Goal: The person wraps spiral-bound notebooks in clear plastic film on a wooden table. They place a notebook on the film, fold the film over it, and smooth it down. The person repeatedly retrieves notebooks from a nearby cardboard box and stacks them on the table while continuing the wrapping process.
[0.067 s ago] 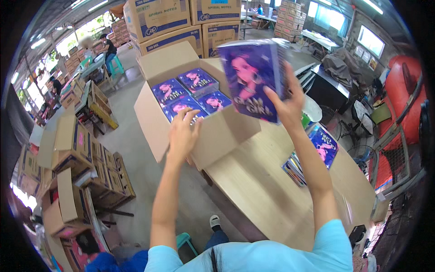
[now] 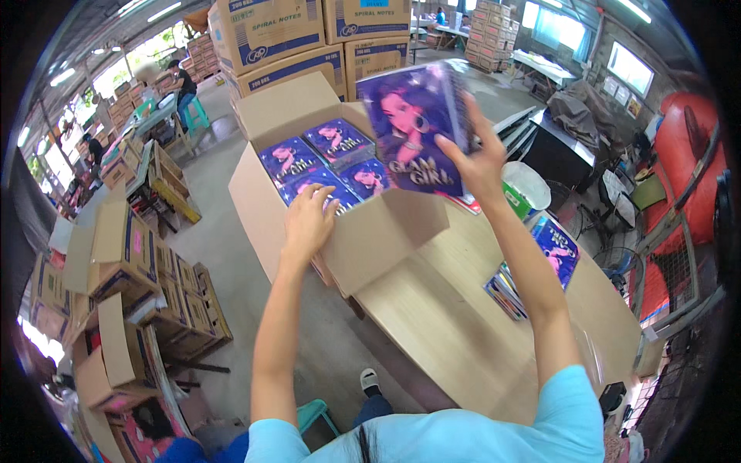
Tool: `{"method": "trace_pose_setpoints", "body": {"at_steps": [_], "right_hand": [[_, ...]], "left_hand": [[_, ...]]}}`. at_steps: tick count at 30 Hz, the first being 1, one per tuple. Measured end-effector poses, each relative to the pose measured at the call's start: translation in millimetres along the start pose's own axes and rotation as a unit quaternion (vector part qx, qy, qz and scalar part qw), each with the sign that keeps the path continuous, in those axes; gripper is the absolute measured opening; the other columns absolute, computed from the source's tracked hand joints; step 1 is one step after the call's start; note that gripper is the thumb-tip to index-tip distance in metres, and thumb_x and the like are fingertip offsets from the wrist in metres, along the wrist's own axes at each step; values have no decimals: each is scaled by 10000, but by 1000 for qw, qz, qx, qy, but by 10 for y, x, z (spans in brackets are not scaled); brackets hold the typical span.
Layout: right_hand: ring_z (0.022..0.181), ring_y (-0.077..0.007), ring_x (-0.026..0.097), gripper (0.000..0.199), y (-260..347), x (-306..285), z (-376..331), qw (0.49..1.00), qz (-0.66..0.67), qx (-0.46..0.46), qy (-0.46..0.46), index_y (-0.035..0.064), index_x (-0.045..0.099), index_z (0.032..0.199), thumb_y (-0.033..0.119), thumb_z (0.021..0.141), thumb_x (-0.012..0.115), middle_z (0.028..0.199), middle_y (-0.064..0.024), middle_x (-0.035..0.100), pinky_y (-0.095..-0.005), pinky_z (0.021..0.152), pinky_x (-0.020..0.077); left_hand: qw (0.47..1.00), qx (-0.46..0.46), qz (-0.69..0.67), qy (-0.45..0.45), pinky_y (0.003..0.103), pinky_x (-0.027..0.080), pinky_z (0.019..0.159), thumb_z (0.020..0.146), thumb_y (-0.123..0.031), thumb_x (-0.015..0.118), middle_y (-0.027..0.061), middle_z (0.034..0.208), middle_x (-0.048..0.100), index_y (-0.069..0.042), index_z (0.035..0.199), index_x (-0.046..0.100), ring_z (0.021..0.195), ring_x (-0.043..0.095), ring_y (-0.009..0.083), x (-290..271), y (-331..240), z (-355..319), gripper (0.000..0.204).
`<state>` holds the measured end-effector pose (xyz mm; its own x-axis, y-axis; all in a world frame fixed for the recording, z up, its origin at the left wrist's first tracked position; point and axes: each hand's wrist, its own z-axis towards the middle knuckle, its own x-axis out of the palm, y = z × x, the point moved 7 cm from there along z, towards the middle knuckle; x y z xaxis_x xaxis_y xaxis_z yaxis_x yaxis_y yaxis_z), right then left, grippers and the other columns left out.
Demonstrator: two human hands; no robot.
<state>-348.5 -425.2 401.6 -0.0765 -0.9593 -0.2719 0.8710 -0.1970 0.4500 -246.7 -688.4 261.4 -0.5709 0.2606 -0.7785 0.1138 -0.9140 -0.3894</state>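
Right hand (image 2: 480, 163) is up high, fingers (image 2: 455, 150) pinched on the right edge of a thick purple notebook stack (image 2: 417, 127), thumb in front, the rest hidden behind. The stack hangs above and left of those fingertips, tilted, gripped by one edge only. That is the risk: a one-sided pinch on a heavy bundle, and the lower books could slide out and drop onto the carton flap just below.

Left hand (image 2: 307, 220) has its fingers spread flat, holding nothing, pressing on the near wall of the open cardboard carton (image 2: 370, 239). Just beyond the fingertips lie purple notebooks already packed (image 2: 324, 154). The carton overhangs the wooden table (image 2: 455, 309); lean harder and I judge it could tip off the edge. Off to the right, well clear, more notebooks (image 2: 540, 262) wait on the table.
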Motion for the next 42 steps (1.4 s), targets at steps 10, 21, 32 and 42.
{"method": "trace_pose_setpoints", "body": {"at_steps": [10, 21, 32, 42], "right_hand": [[1297, -368, 381, 771, -1641, 2481, 31, 793, -164, -87, 581, 197, 513, 1346, 468, 671, 770, 1344, -224, 484, -417, 1068, 327], [1206, -372, 495, 709, -1282, 2039, -508, 903, -178, -5, 391, 254, 469, 1359, 311, 711, 751, 1375, -195, 452, -454, 992, 409], [968, -285, 629, 630, -2159, -2808, -2927, 710, -162, 618, -298, -6, 544, 1219, 421, 792, 723, 1071, -181, 645, -441, 839, 493], [828, -260, 683, 406, -2740, -2567, -3337, 648, 303, 663, -219, 13, 578, 1141, 297, 866, 669, 1022, -155, 675, -421, 772, 574]], "left_hand": [[890, 8, 177, 420, 510, 389, 1017, 636, -598, 757, 397, 1412, 236, -70, 1446, 271, 1260, 354, 546, 897, 1143, 605, 1082], [969, 171, -68, 166, 463, 433, 944, 647, -424, 786, 215, 1270, 559, -113, 1331, 504, 1175, 548, 329, 92, -89, 632, 803], [734, -127, -453, 490, 363, 460, 903, 785, -734, 519, 164, 1149, 630, 50, 1261, 522, 1110, 574, 246, 3354, -2746, -57, 917], [850, 135, -206, 465, 359, 483, 895, 688, -661, 662, 239, 1171, 612, 46, 1177, 604, 1036, 630, 302, 3384, -4009, 225, 861]]}}
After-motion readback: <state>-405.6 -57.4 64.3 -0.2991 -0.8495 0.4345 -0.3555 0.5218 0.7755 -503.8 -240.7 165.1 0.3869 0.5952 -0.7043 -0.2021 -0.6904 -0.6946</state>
